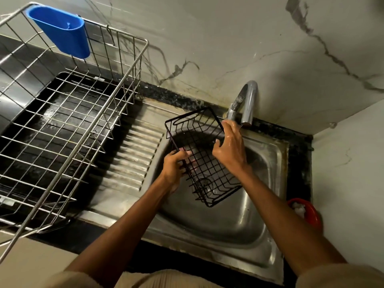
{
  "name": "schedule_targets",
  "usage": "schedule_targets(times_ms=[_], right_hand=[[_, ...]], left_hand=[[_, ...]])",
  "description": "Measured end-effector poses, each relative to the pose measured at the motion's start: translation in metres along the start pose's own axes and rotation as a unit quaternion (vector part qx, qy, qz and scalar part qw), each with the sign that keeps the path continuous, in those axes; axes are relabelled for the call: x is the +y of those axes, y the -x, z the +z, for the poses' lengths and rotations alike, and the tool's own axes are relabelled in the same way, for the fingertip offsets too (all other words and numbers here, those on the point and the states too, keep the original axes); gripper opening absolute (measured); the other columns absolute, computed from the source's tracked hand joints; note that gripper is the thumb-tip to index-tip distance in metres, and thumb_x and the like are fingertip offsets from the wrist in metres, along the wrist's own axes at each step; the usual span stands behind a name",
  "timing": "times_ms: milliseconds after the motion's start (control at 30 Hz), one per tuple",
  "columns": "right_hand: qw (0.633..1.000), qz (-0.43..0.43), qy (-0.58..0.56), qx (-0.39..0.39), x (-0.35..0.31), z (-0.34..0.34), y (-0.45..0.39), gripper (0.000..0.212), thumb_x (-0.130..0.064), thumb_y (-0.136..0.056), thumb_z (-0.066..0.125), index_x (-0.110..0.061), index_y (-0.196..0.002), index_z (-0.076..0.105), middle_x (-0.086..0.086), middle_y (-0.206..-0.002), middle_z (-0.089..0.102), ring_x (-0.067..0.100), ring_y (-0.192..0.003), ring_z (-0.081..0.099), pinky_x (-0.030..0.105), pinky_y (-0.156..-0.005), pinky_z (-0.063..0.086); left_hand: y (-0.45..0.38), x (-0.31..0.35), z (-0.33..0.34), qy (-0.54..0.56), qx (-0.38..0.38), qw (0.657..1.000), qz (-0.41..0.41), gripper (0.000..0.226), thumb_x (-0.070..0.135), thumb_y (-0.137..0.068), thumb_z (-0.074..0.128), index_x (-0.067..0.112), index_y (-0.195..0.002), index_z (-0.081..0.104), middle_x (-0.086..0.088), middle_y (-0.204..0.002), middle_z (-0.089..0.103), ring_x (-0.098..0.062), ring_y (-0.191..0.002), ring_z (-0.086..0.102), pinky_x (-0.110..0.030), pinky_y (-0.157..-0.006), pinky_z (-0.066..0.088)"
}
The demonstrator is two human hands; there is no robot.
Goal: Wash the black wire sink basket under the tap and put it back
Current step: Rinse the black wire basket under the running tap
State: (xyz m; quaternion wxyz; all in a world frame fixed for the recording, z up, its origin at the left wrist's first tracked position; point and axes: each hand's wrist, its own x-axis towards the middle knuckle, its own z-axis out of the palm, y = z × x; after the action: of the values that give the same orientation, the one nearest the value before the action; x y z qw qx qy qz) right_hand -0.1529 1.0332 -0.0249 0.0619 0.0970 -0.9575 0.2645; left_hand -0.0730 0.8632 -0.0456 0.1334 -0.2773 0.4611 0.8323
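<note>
Two hands hold the black wire basket (199, 154) tilted over the steel sink (218, 229), just below the tap (245, 102). The left hand (173, 169) curls round its near-left rim; the right hand (228, 146), wet, grips the far-right rim. A silver dish rack (68, 113) with a blue cup (62, 31) stands to the left.

You've got a black coated wire basket (199, 154), thin rods, matt finish. Your right hand (229, 147) looks wet and glossy. Sink (224, 231) is brushed stainless steel, dull sheen, stained at the rim; its drainboard (133, 159) is ribbed. Tap (248, 102) is polished metal, scaled near the spout. Dish rack (68, 113) is bright bare wire. Blue cup (62, 30) is smooth plastic. Wall (259, 44) is glossy veined marble.
</note>
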Motion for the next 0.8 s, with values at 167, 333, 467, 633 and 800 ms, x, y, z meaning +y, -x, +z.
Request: schedule_targets(times_ms=[167, 333, 467, 633, 800], right_hand=[[0.993, -0.058, -0.078, 0.066, 0.002, 0.002, 0.006, 0.036, 0.015, -0.077, 0.055, -0.006, -0.1, 0.074, 0.008, -0.11, 0.068, 0.017, -0.106, 0.063, 0.031, -0.094, 0.055], [0.864, 0.316, -0.39, -0.037, 0.004, 0.004, -0.018, 0.034, 0.016, -0.086, 0.045, -0.007, -0.084, 0.069, 0.019, -0.091, 0.073, 0.026, -0.085, 0.071, 0.03, -0.074, 0.061], [0.768, 0.383, -0.498, -0.127, 0.012, -0.006, -0.031, 0.031, 0.016, -0.089, 0.038, 0.005, -0.092, 0.066, 0.023, -0.092, 0.071, 0.033, -0.09, 0.071, 0.035, -0.08, 0.061], [0.941, 0.275, -0.196, -0.014, 0.025, 0.001, -0.025, 0.02, 0.002, -0.092, 0.054, -0.008, -0.1, 0.069, 0.012, -0.111, 0.068, 0.029, -0.109, 0.065, 0.026, -0.083, 0.051], [0.961, 0.014, 0.193, -0.197, 0.024, 0.033, 0.024, 0.08, -0.04, -0.102, 0.041, -0.012, -0.158, -0.008, 0.011, -0.163, -0.021, 0.028, -0.151, -0.017, 0.043, -0.124, -0.004]], left_hand=[[-0.003, -0.012, 0.006, 0.01, -0.028, 0.997, -0.066, 0.031, 0.02, -0.067, 0.059, 0.008, -0.096, 0.065, -0.014, -0.108, 0.069, -0.037, -0.104, 0.066, -0.048, -0.083, 0.057], [-0.012, -0.015, 0.025, -0.026, -0.075, 0.992, -0.102, 0.055, 0.013, -0.061, 0.059, 0.003, -0.114, 0.064, -0.016, -0.117, 0.069, -0.04, -0.111, 0.065, -0.049, -0.084, 0.058], [-0.017, -0.014, 0.041, -0.044, -0.105, 0.988, -0.101, 0.063, 0.009, -0.058, 0.057, 0.0, -0.12, 0.059, -0.014, -0.106, 0.07, -0.035, -0.099, 0.066, -0.058, -0.104, 0.046], [-0.021, -0.016, 0.051, -0.033, -0.116, 0.99, -0.079, 0.052, 0.008, -0.056, 0.059, 0.004, -0.108, 0.064, -0.012, -0.105, 0.069, -0.031, -0.097, 0.067, -0.056, -0.101, 0.047], [-0.02, -0.01, 0.058, -0.036, -0.138, 0.988, -0.064, 0.027, 0.008, -0.061, 0.054, 0.009, -0.084, 0.068, -0.006, -0.075, 0.067, -0.02, -0.07, 0.064, -0.031, -0.068, 0.051]])
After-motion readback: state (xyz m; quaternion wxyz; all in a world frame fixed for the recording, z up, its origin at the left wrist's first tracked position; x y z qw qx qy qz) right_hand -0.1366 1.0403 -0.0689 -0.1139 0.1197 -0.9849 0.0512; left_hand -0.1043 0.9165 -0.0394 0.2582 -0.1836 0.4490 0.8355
